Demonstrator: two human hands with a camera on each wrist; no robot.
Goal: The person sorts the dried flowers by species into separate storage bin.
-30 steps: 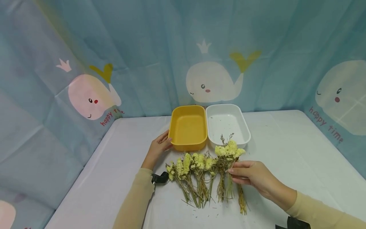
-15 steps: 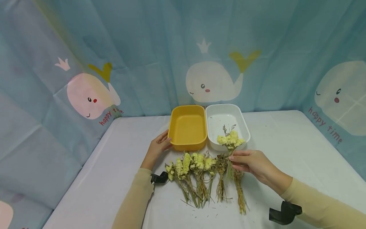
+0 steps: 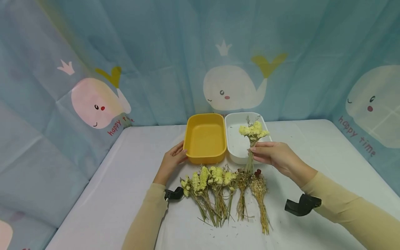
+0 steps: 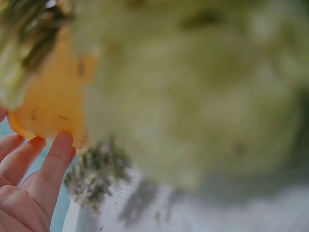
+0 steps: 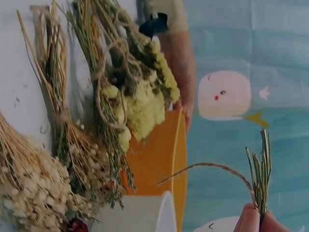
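In the head view, my right hand [image 3: 279, 156] pinches the stems of a yellow dried flower bunch [image 3: 253, 130], raised upright over the near part of a white bin [image 3: 235, 158]. Cut stem ends [image 5: 261, 179] and a loose strand of twine [image 5: 210, 165] stick out past my fingertips in the right wrist view. My left hand [image 3: 170, 163] rests against the near left side of a yellow bin [image 3: 204, 160]. Its fingers reach along the bin wall, nearly straight, as the left wrist view shows. Blurred blossoms [image 4: 193, 96] cover most of that view.
Several yellow flower bunches [image 3: 204, 180] lie in front of the bins. Right of them are a brownish dried bunch [image 3: 242, 185] and a pale bunch [image 3: 258, 187] with a dark red bloom. Stem bits litter the white tabletop [image 3: 281, 222]. A whale-print curtain [image 3: 165, 86] stands behind.
My right hand has lifted the yellow flower bunch up and away from the row, over the white bin, uncovering the pale bunch beneath. My left hand stays at the yellow bin.
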